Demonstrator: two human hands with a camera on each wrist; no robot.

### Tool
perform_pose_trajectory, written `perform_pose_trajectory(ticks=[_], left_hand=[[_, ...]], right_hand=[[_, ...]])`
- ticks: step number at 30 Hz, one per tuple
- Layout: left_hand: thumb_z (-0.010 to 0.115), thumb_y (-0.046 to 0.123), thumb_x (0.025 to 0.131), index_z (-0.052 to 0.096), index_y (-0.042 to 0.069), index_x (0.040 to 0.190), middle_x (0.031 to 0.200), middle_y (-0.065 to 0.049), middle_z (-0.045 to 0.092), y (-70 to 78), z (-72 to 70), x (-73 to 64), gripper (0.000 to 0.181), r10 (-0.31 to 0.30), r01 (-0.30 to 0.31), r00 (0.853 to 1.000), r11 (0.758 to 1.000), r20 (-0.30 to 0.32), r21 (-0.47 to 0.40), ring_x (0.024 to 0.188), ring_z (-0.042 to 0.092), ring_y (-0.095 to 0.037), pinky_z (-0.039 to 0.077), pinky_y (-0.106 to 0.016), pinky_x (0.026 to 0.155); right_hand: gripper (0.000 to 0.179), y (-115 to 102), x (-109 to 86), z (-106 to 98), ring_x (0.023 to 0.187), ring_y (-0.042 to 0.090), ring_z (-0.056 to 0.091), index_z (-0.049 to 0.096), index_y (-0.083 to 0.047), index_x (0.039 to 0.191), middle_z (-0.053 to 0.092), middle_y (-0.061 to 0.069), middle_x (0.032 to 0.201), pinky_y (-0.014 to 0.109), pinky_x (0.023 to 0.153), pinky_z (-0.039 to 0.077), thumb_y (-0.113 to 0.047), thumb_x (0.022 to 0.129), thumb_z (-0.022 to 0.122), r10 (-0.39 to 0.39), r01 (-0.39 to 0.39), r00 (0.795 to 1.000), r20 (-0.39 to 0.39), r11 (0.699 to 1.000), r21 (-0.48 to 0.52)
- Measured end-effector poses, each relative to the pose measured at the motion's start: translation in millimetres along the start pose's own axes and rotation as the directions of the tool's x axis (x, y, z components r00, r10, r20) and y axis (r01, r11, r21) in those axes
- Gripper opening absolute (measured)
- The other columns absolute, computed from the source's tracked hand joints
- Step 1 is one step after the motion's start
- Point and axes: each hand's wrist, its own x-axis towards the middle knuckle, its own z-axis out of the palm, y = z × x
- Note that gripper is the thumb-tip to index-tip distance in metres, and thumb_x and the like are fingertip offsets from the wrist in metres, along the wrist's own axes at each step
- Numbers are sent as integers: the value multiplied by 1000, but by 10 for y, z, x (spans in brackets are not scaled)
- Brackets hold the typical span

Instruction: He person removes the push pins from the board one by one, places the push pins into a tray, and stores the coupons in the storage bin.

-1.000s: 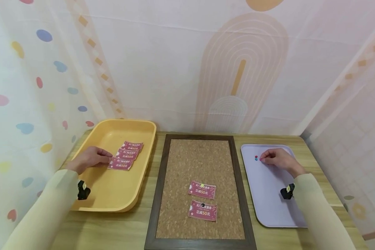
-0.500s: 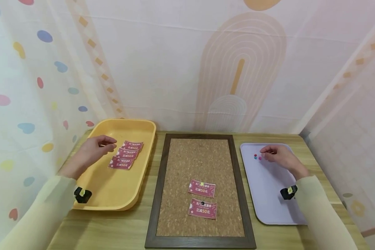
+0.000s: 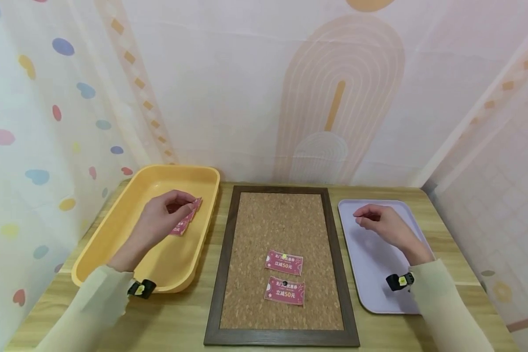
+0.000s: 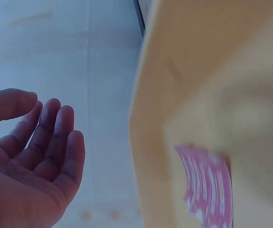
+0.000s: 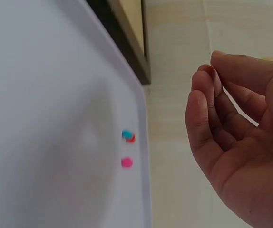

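The corkboard (image 3: 281, 225) bears two coupons (image 3: 285, 293), the tray (image 3: 376, 274) three pushpins (image 5: 127, 162); left hand (image 3: 160, 219) and right hand (image 3: 387, 228) curl loosely, grips slack, the left partly hiding the bin's (image 3: 158, 183) vouchers (image 3: 180, 228), count unclear.

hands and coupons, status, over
Left hand empty over yellow rectangular tray, partly hiding pink paper coupons from head view. Right hand looks empty over lilac rectangular tray. Two coupons pinned to brown-framed corkboard.

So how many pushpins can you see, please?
5: yellow pushpin, black pushpin on the corkboard; blue pushpin, red pushpin, pink pushpin on the lilac tray; others possibly hidden.
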Motion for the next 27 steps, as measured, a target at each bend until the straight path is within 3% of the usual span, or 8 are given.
perform_pose_trajectory(ticks=[7,9,14,19,27], left_hand=[[68,12,101,73,4,112,106,-9,74,188,290,-109,15,50,-49,998,997,24,-57,89,66,-18,53,-28,86],[68,10,100,72,4,112,104,-8,73,227,372,-130,15,53,-49,998,996,45,-77,89,66,-20,54,-27,77],[68,12,100,72,5,114,107,-7,73,294,568,-162,17,51,-41,994,994,96,-100,93,67,-21,56,-32,78],[67,14,101,71,7,115,109,-6,72,322,738,-185,17,47,-29,986,993,159,-114,96,67,-21,58,-38,83],[65,14,101,69,5,119,107,-4,70,373,977,-186,20,34,-1,968,992,248,-130,96,64,-20,57,-38,85]], right_hand=[[19,-146,-23,168,86,13,62,69,7,115,71,16,102,25,74,52,-5,100,67,-62,62,998,8,997,50],[19,-186,-28,214,86,12,62,69,7,114,71,17,102,25,75,52,-5,100,67,-77,76,997,5,995,58],[17,-278,-35,318,83,12,61,70,6,112,71,21,101,25,73,51,-5,99,68,-84,85,996,-13,995,59],[18,-364,-46,414,81,17,58,70,4,113,71,17,100,26,71,50,-8,100,68,-88,88,996,1,995,48],[18,-490,-62,604,78,16,57,70,2,113,70,7,95,26,68,49,-11,101,68,-124,122,991,40,991,47]])
